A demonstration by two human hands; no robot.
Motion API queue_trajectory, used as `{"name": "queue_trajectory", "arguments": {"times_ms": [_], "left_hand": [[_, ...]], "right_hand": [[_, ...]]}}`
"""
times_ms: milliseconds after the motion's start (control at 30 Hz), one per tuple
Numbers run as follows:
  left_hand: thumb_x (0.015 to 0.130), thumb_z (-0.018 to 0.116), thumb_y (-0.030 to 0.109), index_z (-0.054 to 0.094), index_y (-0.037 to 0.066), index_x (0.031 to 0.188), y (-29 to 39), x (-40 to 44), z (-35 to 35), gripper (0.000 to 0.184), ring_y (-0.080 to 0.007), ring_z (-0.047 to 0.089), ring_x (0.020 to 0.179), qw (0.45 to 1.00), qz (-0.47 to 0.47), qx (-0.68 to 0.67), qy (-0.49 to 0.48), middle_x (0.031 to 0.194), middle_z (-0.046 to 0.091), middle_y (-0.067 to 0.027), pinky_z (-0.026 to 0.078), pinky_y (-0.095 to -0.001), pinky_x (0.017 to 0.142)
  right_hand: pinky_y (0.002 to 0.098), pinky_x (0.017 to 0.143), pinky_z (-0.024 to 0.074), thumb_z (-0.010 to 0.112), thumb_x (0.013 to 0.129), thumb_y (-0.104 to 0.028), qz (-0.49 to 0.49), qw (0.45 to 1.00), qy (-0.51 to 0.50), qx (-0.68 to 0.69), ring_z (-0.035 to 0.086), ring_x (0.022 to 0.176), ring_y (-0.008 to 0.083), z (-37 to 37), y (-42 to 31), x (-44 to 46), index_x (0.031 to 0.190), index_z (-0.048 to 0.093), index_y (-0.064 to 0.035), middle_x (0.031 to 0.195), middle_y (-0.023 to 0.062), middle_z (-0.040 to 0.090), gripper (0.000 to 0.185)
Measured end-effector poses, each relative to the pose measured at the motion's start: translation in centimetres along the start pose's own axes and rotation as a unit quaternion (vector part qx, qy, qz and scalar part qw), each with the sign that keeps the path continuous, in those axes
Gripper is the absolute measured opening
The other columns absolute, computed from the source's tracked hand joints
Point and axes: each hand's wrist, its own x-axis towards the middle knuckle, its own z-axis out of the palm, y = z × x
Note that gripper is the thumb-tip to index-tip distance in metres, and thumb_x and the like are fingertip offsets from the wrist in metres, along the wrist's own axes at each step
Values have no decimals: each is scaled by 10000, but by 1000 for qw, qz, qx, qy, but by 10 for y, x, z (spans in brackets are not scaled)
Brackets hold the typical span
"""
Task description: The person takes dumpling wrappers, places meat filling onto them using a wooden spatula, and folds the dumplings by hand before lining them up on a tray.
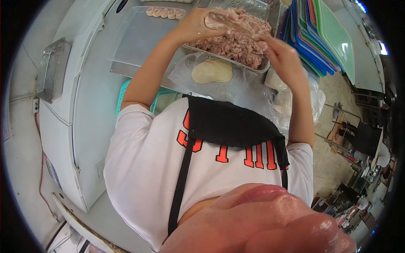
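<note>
My left hand (195, 26) is over the left side of the meat pan, its fingers curled around a pale dough wrapper (215, 20). My right hand (283, 57) is at the pan's right side, closed on a narrow, flat spatula (241, 28) that reaches left to the wrapper. Smears of filling show at the spatula's tip. Ground meat (240, 48) fills much of the metal pan (266, 67) below both hands. A stack of round dough wrappers (212, 71) lies on plastic nearer my body.
Pleated dumplings (164, 13) sit in a row on a translucent tray (141, 36) at left. Bagged pale dough (282, 101) lies by my right forearm. Colored plastic trays (325, 36) are stacked at right. A white freezer (90, 126) stands at left.
</note>
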Motion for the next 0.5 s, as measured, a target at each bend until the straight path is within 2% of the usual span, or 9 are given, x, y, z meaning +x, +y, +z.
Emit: {"name": "queue_trajectory", "arguments": {"times_ms": [67, 133, 233, 267, 333, 367, 400, 433, 500], "left_hand": [[703, 787, 263, 613, 28, 1099, -2, -3, -13, 492, -242, 616, 955, 1000, 13, -26, 3, 1034, 663, -110, 460, -338, 862], [699, 793, 251, 632, 34, 1063, -16, -7, -20, 453, -226, 616, 944, 998, 22, -48, 18, 1019, 667, -97, 461, -334, 858], [702, 790, 229, 620, 43, 1093, -59, -19, -39, 466, -196, 609, 951, 985, -104, -134, -20, 1034, 659, -78, 463, -322, 865], [708, 786, 225, 614, 42, 1107, -72, -24, -48, 472, -190, 607, 954, 991, -68, -115, -5, 1052, 651, -78, 463, -318, 868], [720, 778, 217, 601, 40, 1135, -103, -38, -68, 485, -178, 601, 958, 997, 2, -74, 28, 1086, 634, -77, 462, -309, 876], [718, 776, 225, 593, 34, 1147, -124, -48, -78, 504, -187, 602, 965, 992, -59, -97, 47, 1107, 625, -89, 461, -310, 882], [717, 773, 233, 585, 29, 1159, -149, -60, -86, 523, -197, 603, 972, 983, -119, -119, 65, 1127, 616, -101, 460, -311, 888], [715, 771, 241, 577, 23, 1171, -177, -71, -94, 542, -206, 603, 979, 970, -179, -142, 82, 1148, 607, -113, 460, -312, 894], [708, 753, 291, 578, 16, 1165, -244, -94, -104, 561, -251, 571, 1057, 968, -212, 5, 132, 1167, 600, -124, 440, -344, 925]], "right_hand": [[301, 823, 469, 531, 929, -154, -50, 999, 5, 11, 634, 944, 242, 25, 6, 9, 1167, 571, 27, 1058, 198, 646, 302], [294, 810, 464, 536, 931, -170, 2, 1000, -20, 11, 623, 905, 219, 25, 8, 15, 1170, 565, 27, 1024, 182, 650, 312], [310, 755, 463, 544, 930, -214, 50, 998, -2, 37, 613, 819, 238, 29, 9, 19, 1139, 590, 9, 930, 158, 652, 308], [320, 732, 463, 547, 930, -231, 60, 997, 12, 50, 611, 786, 254, 33, 11, 17, 1122, 604, -1, 892, 150, 651, 306], [295, 709, 450, 548, 936, -243, 105, 990, 33, 90, 576, 758, 184, 46, 26, 10, 1107, 608, 12, 848, 97, 642, 312], [283, 697, 443, 549, 940, -249, 127, 985, 43, 111, 558, 744, 149, 51, 27, 9, 1100, 609, 18, 826, 70, 637, 317], [241, 658, 415, 545, 948, -269, 170, 977, 37, 122, 498, 725, 80, 53, 21, 8, 1084, 620, 20, 785, 1, 577, 327], [229, 646, 401, 541, 951, -271, 183, 969, 45, 158, 479, 711, 70, 60, 24, 7, 1092, 623, 13, 772, -13, 554, 328], [205, 623, 373, 531, 957, -276, 212, 948, 62, 228, 440, 681, 50, 77, 33, 2, 1106, 629, 1, 747, -41, 507, 329]]}}
